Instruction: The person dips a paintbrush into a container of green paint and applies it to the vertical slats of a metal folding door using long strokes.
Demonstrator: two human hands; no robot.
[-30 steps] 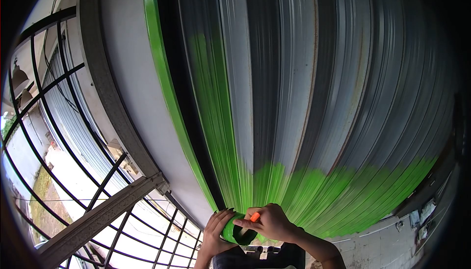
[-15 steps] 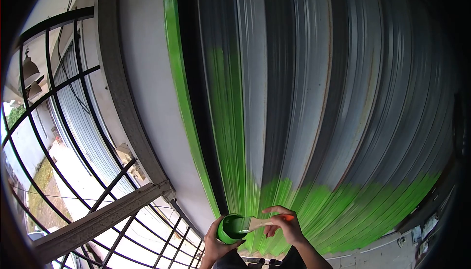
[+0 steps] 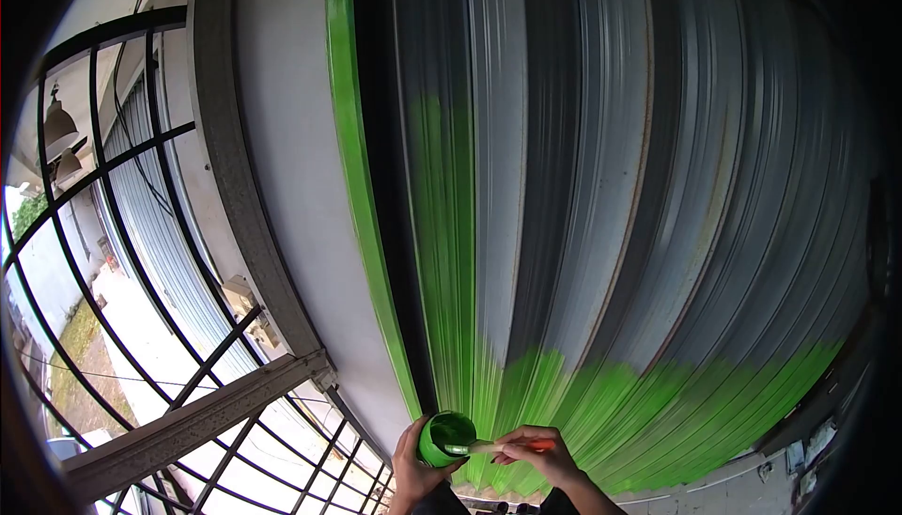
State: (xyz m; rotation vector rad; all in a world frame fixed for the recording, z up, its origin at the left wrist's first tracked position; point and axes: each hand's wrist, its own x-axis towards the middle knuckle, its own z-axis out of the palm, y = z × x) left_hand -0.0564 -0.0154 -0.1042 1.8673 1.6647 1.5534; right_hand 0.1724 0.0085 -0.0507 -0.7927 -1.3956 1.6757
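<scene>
My left hand [image 3: 414,466] is wrapped round a green paint can [image 3: 434,446] at the bottom centre, its mouth tilted toward me and green paint inside. In my right hand [image 3: 543,456] is a paintbrush [image 3: 482,446] with a pale handle that ends in orange. The bristle end of the brush lies at the can's mouth, over the inner rim. Behind both hands rises a corrugated metal shutter [image 3: 601,186], grey above, with wet-looking green paint [image 3: 601,412] across its lower part and up one rib at the left.
A green vertical strip [image 3: 349,139] edges the shutter beside a white wall [image 3: 291,158]. Black window bars [image 3: 103,177] and a grey frame [image 3: 188,426] stand at the left, with a yard beyond. A tiled floor [image 3: 742,489] shows at lower right.
The brush has turned in my right hand so it shows narrow side on, and its bristles sit at the can's mouth. My view has shifted slightly left.
</scene>
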